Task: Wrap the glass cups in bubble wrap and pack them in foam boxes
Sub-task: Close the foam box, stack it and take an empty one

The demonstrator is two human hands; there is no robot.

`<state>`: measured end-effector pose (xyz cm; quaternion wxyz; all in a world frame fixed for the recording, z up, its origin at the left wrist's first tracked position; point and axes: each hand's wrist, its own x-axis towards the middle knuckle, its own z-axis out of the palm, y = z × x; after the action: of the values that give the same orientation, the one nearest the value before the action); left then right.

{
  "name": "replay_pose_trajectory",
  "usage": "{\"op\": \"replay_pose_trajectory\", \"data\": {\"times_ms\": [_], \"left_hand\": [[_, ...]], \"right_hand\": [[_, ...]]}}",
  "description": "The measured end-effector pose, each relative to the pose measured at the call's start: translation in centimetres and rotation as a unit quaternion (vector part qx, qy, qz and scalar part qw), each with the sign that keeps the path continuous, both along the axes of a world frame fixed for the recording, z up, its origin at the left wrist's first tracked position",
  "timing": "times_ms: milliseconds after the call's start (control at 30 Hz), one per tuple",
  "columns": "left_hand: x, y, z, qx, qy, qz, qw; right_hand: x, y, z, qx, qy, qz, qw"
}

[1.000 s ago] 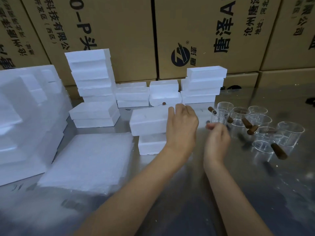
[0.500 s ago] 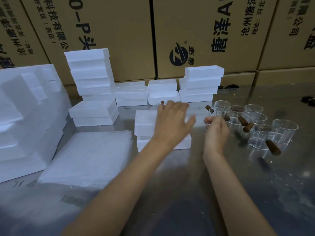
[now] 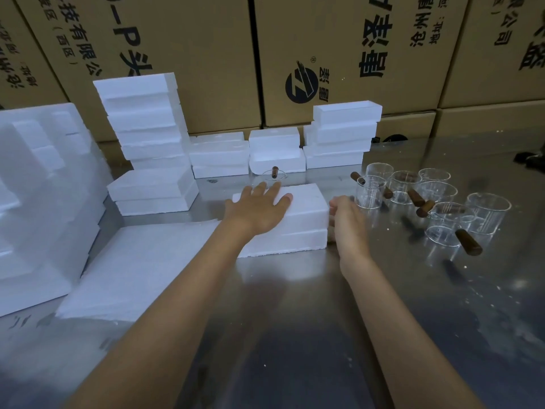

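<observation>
Foam box [image 3: 298,219] mid-table: left hand [image 3: 256,214] flat on lid, fingers spread. Right hand [image 3: 343,219] at box's right end, fingers curled; contact unclear. Glass cups [image 3: 436,202] right of box: fragile, slippery; grip by wooden handles.

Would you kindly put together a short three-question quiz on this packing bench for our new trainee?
1. True or false: the left hand lies flat on the closed foam box.
2. On which side of that box does the group of glass cups stand: A left, B right, C on top?
3. Fill in: the bubble wrap sheets lie to the ___ of that box.

Key: 1 true; 2 B; 3 left.
</observation>
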<state>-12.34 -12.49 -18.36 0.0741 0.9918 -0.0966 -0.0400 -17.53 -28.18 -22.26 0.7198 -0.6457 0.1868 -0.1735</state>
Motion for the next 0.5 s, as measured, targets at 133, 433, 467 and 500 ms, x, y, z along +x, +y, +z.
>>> {"op": "replay_pose_trajectory", "data": {"times_ms": [133, 433, 467, 500], "left_hand": [[0.7, 0.6, 0.2, -0.017, 0.024, -0.016, 0.999], [1.2, 1.6, 1.0, -0.065, 0.039, -0.05, 0.996], [1.0, 1.6, 1.1, -0.09, 0.037, -0.021, 0.995], [0.6, 1.6, 1.1, -0.12, 0.032, 0.025, 0.992]], "right_hand": [[-0.1, 0.5, -0.7, -0.042, 0.032, 0.057, 0.997], [-0.4, 0.2, -0.3, -0.083, 0.052, 0.082, 0.992], [-0.4, 0.2, -0.3, -0.09, 0.056, 0.084, 0.991], [-0.4, 0.2, -0.3, -0.095, 0.058, 0.085, 0.99]]}}
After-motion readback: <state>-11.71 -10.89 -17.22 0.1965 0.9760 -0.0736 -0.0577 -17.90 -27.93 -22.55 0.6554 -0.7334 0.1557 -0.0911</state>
